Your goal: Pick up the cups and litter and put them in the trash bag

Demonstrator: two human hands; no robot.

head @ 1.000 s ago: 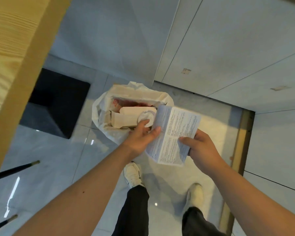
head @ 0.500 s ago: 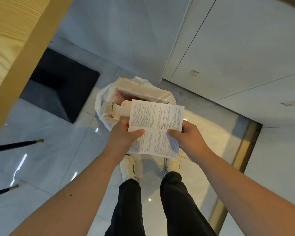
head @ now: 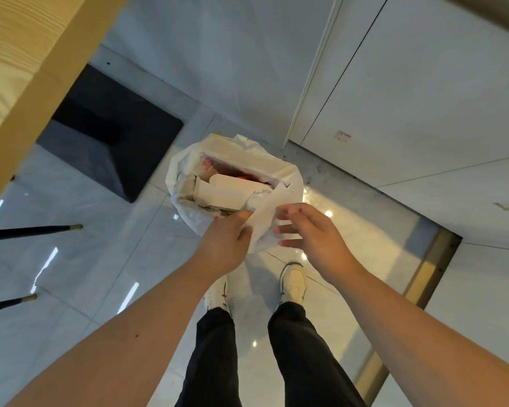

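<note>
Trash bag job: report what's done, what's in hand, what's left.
Done: the trash bag on the floor already holds boxes and wrappers. In hand: the left hand grips a sheet of paper over the bag's mouth; the right hand is open beside it. Left: dropping it in; no other litter is in view.

White trash bag (head: pixel 188 212), pale wood-grain table (head: pixel 18 54), black trousers (head: pixel 215 356).

Trash bag (head: pixel 185 174) on tiled floor (head: pixel 80 259)

Left hand (head: pixel 227 245) pinching white paper (head: pixel 265 221) over trash bag (head: pixel 291 177), right hand (head: pixel 312 233) spread just beside it
</note>
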